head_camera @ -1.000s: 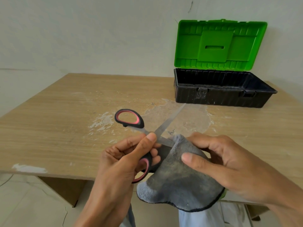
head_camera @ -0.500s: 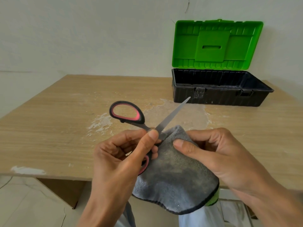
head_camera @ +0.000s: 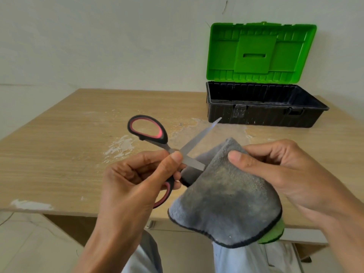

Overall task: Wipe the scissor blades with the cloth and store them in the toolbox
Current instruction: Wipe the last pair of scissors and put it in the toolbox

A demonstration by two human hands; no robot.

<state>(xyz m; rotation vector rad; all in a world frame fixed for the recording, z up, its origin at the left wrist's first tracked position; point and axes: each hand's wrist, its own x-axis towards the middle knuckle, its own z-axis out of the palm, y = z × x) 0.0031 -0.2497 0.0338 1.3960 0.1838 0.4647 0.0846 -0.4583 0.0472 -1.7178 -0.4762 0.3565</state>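
Left hand (head_camera: 136, 184) pinches open scissors (head_camera: 169, 152) at pivot; right hand (head_camera: 275, 174) folds soft cloth (head_camera: 226, 200) over lower blade, above table edge; we judge steel stiff, sharp, slippery, so grip handles

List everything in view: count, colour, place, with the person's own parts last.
scissors: 1, black and red handles, steel blades open, held above the table's near edge
cloth: 1, grey, black-edged, one blade runs into its fold
toolbox: 1, black base, green lid raised, table's far right
table: 1, light wood, white smears, before the person
wall: 1, off-white, behind the table
floor: 1, pale, lower left
trousers: 1 pair, pale, bottom centre
left-hand grip: 1, pinches the scissors near the pivot
right-hand grip: 1, holds the cloth
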